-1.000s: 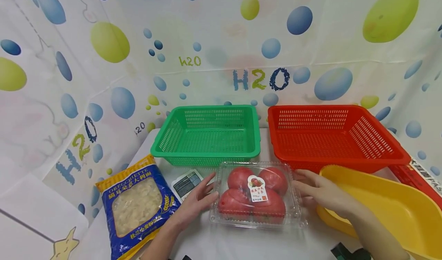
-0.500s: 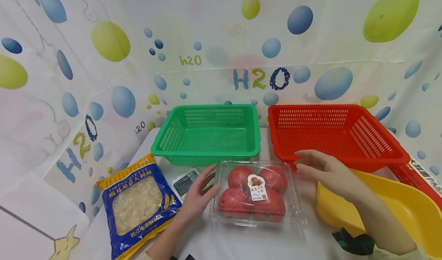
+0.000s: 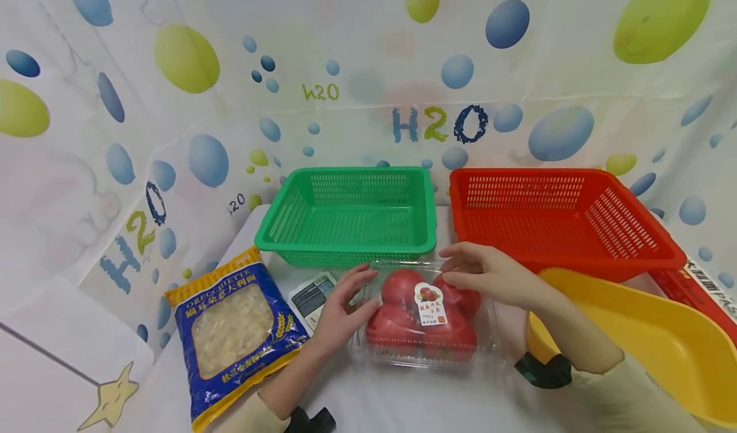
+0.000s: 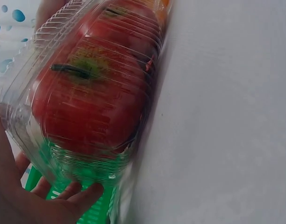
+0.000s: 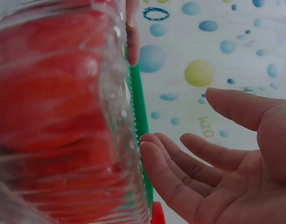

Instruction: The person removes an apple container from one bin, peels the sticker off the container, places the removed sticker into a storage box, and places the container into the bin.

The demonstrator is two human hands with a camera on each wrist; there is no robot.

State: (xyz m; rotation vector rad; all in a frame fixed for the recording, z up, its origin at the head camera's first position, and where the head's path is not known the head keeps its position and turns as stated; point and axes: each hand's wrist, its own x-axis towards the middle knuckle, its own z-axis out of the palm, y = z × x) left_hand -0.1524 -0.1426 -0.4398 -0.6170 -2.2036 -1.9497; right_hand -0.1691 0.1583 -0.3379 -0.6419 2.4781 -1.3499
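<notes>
A clear plastic box of red apples, with a white label on its lid, sits on the white table. My left hand is at its left side, fingers spread and gently bent. In the left wrist view, the left hand has its thumb at a lid corner and its fingertips along the box's side. Over the far right part of the lid hovers my right hand, fingers relaxed. The right wrist view shows the right hand loosely opened beside the lid, holding nothing; whether a fingertip touches is unclear.
Behind the box stand a green basket and a red basket. A yellow tub is at right, with a red package beyond it. Left lie a blue-and-yellow pasta bag and a flat dark-labelled pack.
My right hand has left the box's right side, risen, and moved left over the lid. The left hand has shifted slightly right, against the box's left edge. The head view has tilted slightly down.
</notes>
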